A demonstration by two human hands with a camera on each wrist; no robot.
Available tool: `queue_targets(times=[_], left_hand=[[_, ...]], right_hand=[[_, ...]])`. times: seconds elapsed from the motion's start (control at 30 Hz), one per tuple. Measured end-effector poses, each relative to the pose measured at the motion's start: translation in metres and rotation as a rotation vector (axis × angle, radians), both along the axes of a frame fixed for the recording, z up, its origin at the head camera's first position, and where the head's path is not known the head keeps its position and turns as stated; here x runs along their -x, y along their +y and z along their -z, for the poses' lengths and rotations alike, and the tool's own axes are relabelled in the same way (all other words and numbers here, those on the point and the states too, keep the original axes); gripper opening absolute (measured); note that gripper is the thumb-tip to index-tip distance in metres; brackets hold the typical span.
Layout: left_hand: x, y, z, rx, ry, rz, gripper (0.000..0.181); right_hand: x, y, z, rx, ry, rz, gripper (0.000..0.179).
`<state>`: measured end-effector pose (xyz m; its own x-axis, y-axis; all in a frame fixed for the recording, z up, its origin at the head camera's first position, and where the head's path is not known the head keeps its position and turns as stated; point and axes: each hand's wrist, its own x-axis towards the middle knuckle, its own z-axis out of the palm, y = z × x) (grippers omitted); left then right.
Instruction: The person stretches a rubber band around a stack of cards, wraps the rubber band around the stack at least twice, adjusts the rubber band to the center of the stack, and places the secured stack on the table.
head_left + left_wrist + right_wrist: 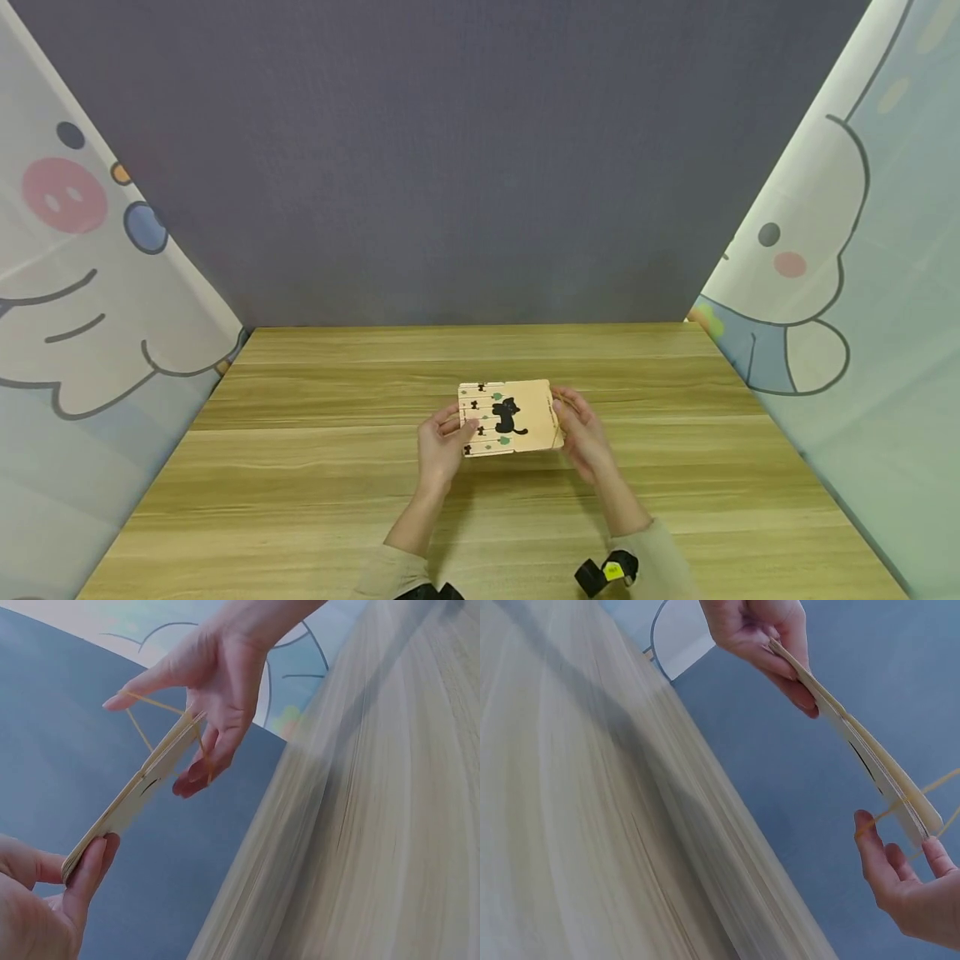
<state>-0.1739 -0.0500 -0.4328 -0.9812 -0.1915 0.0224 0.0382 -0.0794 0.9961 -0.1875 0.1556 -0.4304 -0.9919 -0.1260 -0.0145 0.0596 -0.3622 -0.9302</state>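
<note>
The left hand (441, 446) has its fingers clamped on one end of a cream cat-print booklet (536, 414), thumb on the printed face, the other fingers beneath. The right hand (585, 437) has its thumb and fingers spread apart at the opposite end, a thin yellowish rubber band (157, 703) stretched between them and across that end of the booklet; a fingertip appears to touch the booklet's edge. The booklet is raised above the desk (315, 500), its face showing a black cat, small bows and green shapes; edge-on, it looks layered, though whether those are bound pages or loose cards is hard to tell. Beige sleeves (663, 558) and black wrist devices (591, 577) follow, then the wood-grain desk, a dark grey panel (450, 167) behind it and cartoon-printed sheets (67, 250) at both sides.
</note>
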Motion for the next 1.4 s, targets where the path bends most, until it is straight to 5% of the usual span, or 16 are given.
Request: queue_targets(times=[0.43, 0.9, 1.17, 1.4], left_hand=[[-0.005, -0.008, 0.000, 0.080, -0.002, 0.100, 0.042], [-0.013, -0.011, 0.000, 0.091, -0.002, 0.252, 0.042], [-0.013, -0.014, 0.001, 0.081, 0.009, 0.286, 0.041], [-0.014, -0.014, -0.001, 0.096, 0.022, 0.272, 0.041]], right_hand=[[0.028, 0.013, -0.007, -0.124, 0.054, -0.183, 0.054], [0.061, 0.028, -0.030, -0.019, 0.006, -0.400, 0.055], [0.062, 0.026, -0.046, 0.099, -0.105, -0.384, 0.056], [0.061, 0.022, -0.046, 0.071, -0.161, -0.320, 0.048]])
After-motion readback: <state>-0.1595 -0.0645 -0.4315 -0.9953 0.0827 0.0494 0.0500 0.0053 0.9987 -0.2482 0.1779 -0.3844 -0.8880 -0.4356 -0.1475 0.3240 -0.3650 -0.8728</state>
